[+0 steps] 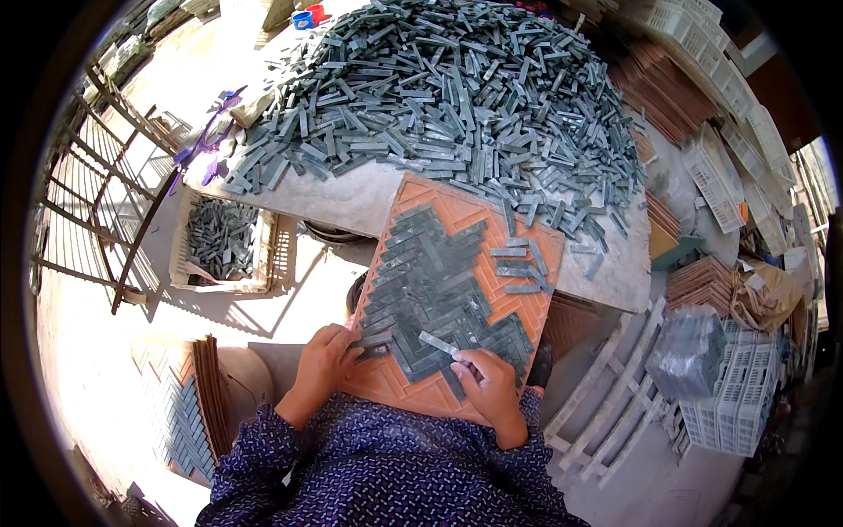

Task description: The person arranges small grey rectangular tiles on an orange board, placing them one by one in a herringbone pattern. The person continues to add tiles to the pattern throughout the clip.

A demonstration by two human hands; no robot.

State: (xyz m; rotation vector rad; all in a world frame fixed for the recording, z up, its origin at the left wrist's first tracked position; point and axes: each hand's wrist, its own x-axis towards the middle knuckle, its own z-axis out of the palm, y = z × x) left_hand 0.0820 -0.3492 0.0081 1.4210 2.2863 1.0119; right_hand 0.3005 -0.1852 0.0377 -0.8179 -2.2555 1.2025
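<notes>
An orange mould tray (411, 189) with herringbone grooves leans from my lap against the table edge. Dark grey-green stone strip tiles (439, 272) fill much of its middle in a zigzag pattern. My right hand (488, 386) pinches a lighter grey strip tile (437, 342) by one end, above the laid strips. At the tray's lower left edge, my left hand (327, 360) has its fingers closed on the end of a short strip tile (378, 341). Several loose strips (522, 265) lie on the tray's right side.
A large heap of strip tiles (448, 88) covers the table (351, 189). On the left stand a cream crate (180, 241) of strips and a stack of filled trays (180, 400). White crates (733, 386), a wooden pallet (606, 386) and stacked orange trays (667, 88) are at right.
</notes>
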